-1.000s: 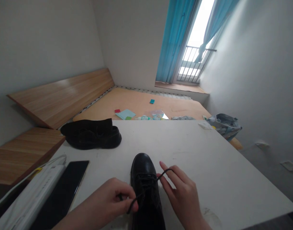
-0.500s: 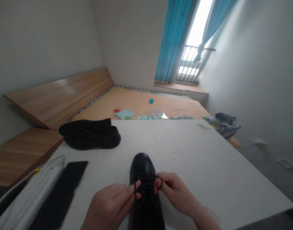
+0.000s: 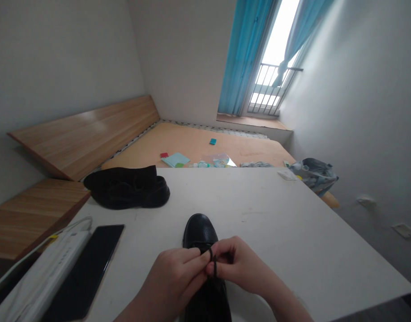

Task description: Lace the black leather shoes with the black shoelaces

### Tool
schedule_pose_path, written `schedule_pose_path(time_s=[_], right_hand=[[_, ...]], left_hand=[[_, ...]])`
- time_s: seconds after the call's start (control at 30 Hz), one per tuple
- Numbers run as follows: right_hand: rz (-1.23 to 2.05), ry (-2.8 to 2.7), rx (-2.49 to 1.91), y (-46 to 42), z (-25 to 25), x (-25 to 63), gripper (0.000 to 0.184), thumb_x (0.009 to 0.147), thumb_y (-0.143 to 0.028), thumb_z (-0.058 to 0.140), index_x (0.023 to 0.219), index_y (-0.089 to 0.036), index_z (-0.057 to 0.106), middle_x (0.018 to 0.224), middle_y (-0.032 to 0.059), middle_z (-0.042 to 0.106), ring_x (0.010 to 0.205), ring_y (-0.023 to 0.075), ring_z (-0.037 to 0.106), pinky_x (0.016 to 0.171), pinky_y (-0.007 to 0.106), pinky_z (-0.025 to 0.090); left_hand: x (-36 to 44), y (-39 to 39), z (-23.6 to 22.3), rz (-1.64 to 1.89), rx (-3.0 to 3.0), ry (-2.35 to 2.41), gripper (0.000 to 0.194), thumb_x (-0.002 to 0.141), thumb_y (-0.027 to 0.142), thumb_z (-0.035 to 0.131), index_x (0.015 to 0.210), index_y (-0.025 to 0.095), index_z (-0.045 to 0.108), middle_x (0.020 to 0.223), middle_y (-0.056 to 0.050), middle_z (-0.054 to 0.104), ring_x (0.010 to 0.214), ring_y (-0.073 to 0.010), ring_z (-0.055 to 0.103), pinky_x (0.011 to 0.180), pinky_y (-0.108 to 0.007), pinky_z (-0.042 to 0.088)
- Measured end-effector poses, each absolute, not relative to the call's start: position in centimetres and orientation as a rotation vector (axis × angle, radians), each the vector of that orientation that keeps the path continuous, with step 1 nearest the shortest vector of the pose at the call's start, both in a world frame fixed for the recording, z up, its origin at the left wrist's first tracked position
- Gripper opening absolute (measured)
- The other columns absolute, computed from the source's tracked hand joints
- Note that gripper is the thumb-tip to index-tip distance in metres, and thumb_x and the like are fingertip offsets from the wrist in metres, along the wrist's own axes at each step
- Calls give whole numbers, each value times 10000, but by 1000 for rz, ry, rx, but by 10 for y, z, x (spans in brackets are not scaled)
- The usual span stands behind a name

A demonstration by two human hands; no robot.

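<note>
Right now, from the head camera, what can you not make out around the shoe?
Head view:
Crossing of the thin black shoelace: hidden by the fingers of the left hand and right hand.
Rear of the black leather shoe: cut off by the bottom edge.
Small items on the far wooden board: too small.

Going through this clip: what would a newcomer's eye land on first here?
The left hand and right hand meet at the front of the view, fingers working a dark lace over a black leather shoe on a white table. Up the table to the left sits a second black shoe. Far off, a bright window with turquoise curtains stands out at the room's end.
</note>
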State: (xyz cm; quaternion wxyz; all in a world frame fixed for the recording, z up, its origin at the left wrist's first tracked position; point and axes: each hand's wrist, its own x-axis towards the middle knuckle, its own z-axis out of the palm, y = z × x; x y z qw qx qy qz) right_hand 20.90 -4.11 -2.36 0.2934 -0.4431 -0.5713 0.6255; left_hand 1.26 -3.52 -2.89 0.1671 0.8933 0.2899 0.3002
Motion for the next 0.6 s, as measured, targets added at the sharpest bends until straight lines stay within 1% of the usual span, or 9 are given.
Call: schedule_pose_path(time_s=[0.07, 0.17, 0.27, 0.33, 0.43, 0.53, 0.6], right_hand=[[1708, -1474, -1152, -39, -27, 211, 325, 681, -409, 844, 681, -133, 673, 568, -61, 420, 547, 78, 281, 487, 228, 181], [1731, -1457, -1159, -38, -28, 213, 305, 659, -343, 846, 620, -134, 628, 573, -57, 426, 553, 75, 297, 486, 224, 184], [1697, -1474, -1238, -40, -27, 212, 177, 680, -259, 777, 661, -129, 658, 537, -63, 424, 524, 72, 298, 473, 223, 178], [1670, -1475, -1275, -43, -26, 210, 106, 703, -225, 709, 698, -125, 676, 528, -64, 428, 512, 73, 303, 469, 223, 187], [1555, -1525, -1314, -49, -23, 207, 104, 744, -231, 653, 720, -132, 675, 541, -60, 433, 525, 83, 335, 480, 223, 225], [1309, -1662, -1345, -55, -19, 208, 93, 803, -194, 601, 729, -156, 642, 593, -43, 491, 567, 101, 413, 522, 225, 294], [1123, -1813, -1338, -57, -15, 211, 102, 840, -142, 563, 752, -172, 607, 673, -24, 548, 633, 119, 478, 583, 232, 347]], left_hand=[[14, -37, -27, 875, 2419, 800, 228, 961, 162, 454, 871, 203, 659, 716, 0, 632, 601, -137, 603, 531, -238, 385], [18, -39, -23, 909, 2241, 829, 191, 844, 90, 507, 823, 215, 650, 720, 17, 591, 598, -114, 563, 535, -214, 369], [21, -40, -22, 861, 2154, 927, 151, 750, 61, 525, 749, 206, 566, 715, 32, 571, 620, -111, 555, 556, -212, 365], [21, -39, -22, 809, 2137, 977, 158, 722, 51, 524, 744, 207, 523, 718, 40, 575, 635, -115, 560, 572, -218, 366], [18, -37, -21, 757, 2126, 992, 153, 750, 62, 528, 771, 213, 521, 734, 46, 588, 656, -120, 574, 598, -224, 380], [12, -36, -18, 720, 2078, 975, 100, 861, 133, 527, 816, 219, 553, 780, 34, 620, 708, -130, 603, 644, -228, 417], [8, -36, -15, 696, 2033, 977, 99, 912, 181, 516, 845, 224, 575, 818, 23, 644, 749, -141, 620, 676, -232, 441]])
